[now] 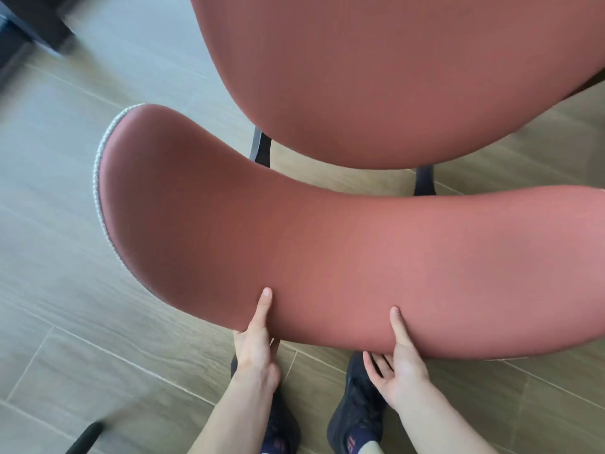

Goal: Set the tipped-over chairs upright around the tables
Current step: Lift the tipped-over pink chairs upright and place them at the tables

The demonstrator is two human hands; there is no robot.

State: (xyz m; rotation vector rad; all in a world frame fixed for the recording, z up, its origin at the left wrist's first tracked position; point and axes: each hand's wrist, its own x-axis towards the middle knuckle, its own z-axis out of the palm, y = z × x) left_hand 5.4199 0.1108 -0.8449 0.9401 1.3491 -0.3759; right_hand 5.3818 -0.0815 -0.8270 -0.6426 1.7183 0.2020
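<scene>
Head view — hands (255, 348) on backrest (327, 257) edge

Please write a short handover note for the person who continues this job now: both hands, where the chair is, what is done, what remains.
Left hand: grips the near edge of the curved terracotta upholstered backrest, thumb on top.
Right hand: same edge, thumb on top, fingers underneath.
Chair: round terracotta seat faces up, dark legs reach down to the wood-look tile floor; it looks upright.
Left: release, then check for other chairs; none visible here.
</scene>
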